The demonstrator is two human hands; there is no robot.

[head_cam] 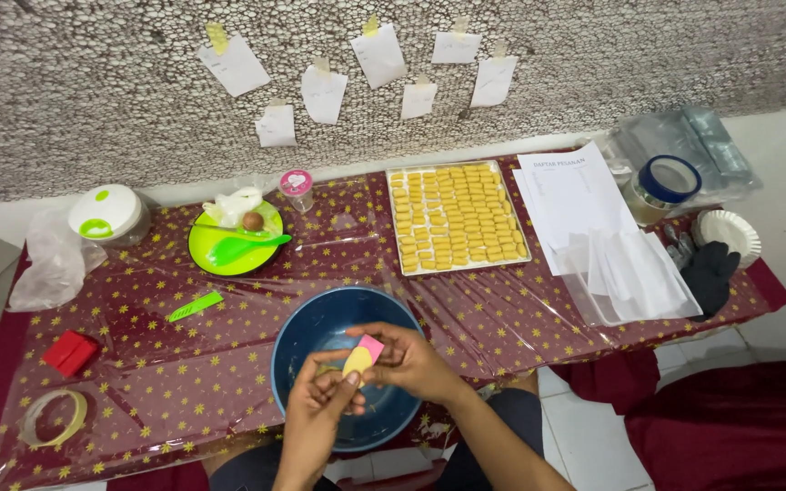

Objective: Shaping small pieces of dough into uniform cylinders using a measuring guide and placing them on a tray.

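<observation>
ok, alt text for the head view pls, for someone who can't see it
Both hands, left hand and right hand, hold a pink-and-yellow scraper over a blue bowl on a star-patterned maroon table. Behind it sit a tray of yellow pastry pieces, a green plate and a stack of papers.

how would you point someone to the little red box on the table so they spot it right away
Start at the low table covered in a maroon cloth with yellow stars, and go to its left end. There, just above the roll of clear tape, lies the small red box. It is the only red, flat rectangular thing on that side.
</observation>
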